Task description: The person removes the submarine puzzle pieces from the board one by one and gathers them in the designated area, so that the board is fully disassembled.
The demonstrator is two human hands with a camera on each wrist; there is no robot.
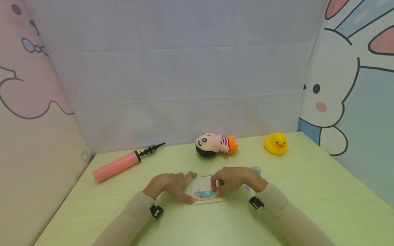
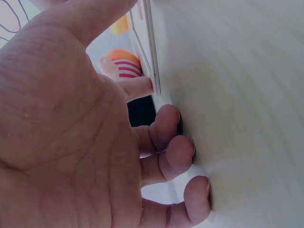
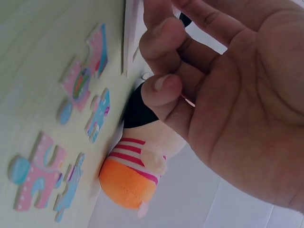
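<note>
A white puzzle board (image 1: 201, 181) lies on the table, with a blue and orange picture strip (image 1: 201, 195) along its near edge. My left hand (image 1: 172, 184) spans the board's left side, its thumb at the near corner and its index finger at the far corner. In the left wrist view the other left fingertips (image 2: 180, 154) rest on the tabletop. Over the board's right part, my right hand (image 1: 235, 177) curls its fingers and pinches at a puzzle piece by the strip's right end, mostly hidden by the fingers. Several loose pink and blue puzzle pieces (image 3: 40, 175) lie right of the board.
Behind the board a doll (image 1: 215, 144) in a striped top lies on its side. A pink hand pump (image 1: 117, 166) is at the back left, and a yellow rubber duck (image 1: 276, 144) at the back right. Walls enclose the pale green table (image 1: 197, 225) at back and sides.
</note>
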